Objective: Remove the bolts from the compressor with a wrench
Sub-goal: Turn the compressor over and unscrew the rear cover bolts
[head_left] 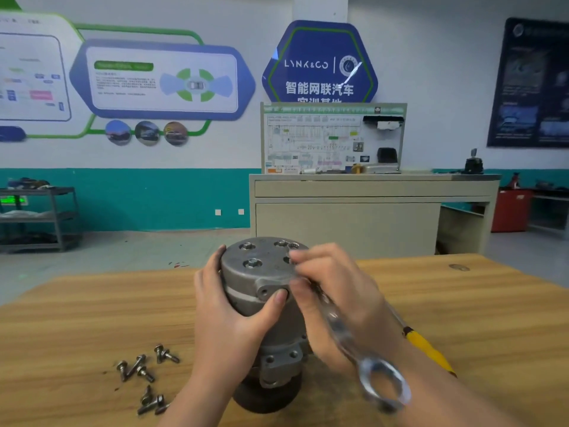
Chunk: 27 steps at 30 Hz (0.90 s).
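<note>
Grey cast-metal compressor [264, 303] stands upright on the wooden table [462, 303], near centre. Left hand [228, 322] grips its body, thumb on the front lug. Right hand [335, 291] holds the wrench [354, 343] at the top face, where two bolts [253, 262] are seated. Removed bolts [144, 371] lie loose to the left.

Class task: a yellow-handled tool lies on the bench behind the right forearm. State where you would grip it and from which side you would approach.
Grip the yellow-handled tool around its handle from above. The handle is its thickest exposed part and lies flat on the wooden bench; the slim metal shaft runs under the right hand, so approach from the open right side.
</note>
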Each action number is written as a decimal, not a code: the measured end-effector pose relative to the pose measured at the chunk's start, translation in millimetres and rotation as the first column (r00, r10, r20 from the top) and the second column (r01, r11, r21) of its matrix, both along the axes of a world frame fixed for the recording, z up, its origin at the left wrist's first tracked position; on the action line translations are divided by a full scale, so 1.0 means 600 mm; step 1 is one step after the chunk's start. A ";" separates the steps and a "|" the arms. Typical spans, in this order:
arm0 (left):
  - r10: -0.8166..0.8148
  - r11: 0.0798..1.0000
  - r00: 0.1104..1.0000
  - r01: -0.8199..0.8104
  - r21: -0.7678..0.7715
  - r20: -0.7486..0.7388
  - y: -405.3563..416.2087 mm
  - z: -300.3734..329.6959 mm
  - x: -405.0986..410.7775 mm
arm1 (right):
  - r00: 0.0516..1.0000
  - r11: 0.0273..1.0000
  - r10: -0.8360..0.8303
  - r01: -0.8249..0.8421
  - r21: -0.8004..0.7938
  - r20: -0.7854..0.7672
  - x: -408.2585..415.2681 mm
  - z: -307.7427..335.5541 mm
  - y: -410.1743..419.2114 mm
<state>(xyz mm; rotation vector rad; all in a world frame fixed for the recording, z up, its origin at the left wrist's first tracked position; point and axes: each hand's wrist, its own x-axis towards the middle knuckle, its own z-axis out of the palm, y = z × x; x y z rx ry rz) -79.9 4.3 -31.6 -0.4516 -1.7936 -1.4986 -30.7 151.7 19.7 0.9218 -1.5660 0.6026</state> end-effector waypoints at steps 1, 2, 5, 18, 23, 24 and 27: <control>0.001 1.000 1.000 -0.001 -0.002 -0.012 0.000 0.001 0.001 | 0.998 0.996 0.047 -0.044 -0.078 0.036 0.002 -0.012 0.000; -0.004 1.000 1.000 0.004 -0.003 -0.017 0.001 0.003 0.003 | 0.989 0.977 0.126 -0.110 -0.185 0.077 0.004 -0.020 -0.001; -0.026 1.000 1.000 0.026 -0.001 -0.011 0.002 0.005 0.004 | 0.902 0.796 0.410 -0.280 -0.536 0.138 0.001 -0.012 -0.008; -0.012 1.000 1.000 0.012 -0.004 -0.028 0.001 0.006 0.005 | 0.972 0.937 0.166 -0.103 -0.334 0.164 -0.010 0.018 -0.034; -0.024 1.000 0.999 0.024 -0.007 -0.027 0.000 0.007 0.006 | 0.926 0.790 0.361 -0.243 -0.562 0.107 -0.003 0.007 -0.036; -0.025 1.000 0.999 0.025 -0.008 -0.030 0.000 0.007 0.005 | 0.876 0.668 0.476 -0.299 -0.681 0.082 -0.005 0.010 -0.032; -0.045 0.999 0.999 0.045 -0.006 -0.029 -0.002 0.007 0.005 | 0.719 0.338 0.693 -0.251 -0.907 0.059 -0.038 0.036 -0.006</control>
